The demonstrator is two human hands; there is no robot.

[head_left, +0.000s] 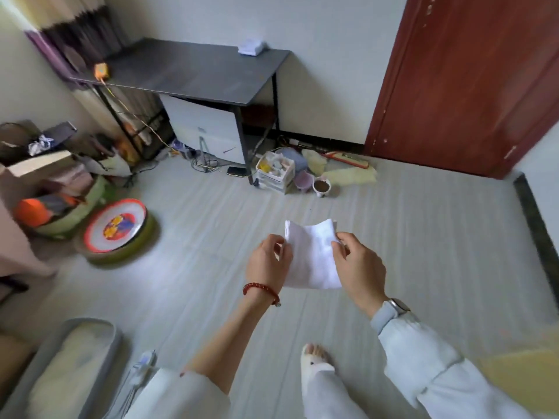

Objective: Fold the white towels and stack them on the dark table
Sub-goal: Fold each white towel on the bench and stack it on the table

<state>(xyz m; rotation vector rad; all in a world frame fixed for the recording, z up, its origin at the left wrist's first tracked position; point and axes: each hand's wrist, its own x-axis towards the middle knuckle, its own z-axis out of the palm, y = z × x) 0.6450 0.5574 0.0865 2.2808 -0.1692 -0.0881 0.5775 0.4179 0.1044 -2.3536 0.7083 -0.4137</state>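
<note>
Left hand [267, 261] and right hand [357, 264] are pinching the white towel [311, 255] edges midair, squaring it for stacking on the dark table [193, 74].

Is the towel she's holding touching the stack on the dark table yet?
Apart. The head view shows the white towel pinched between the left hand and right hand above the floor, well short of the folded stack on the dark table.
</note>
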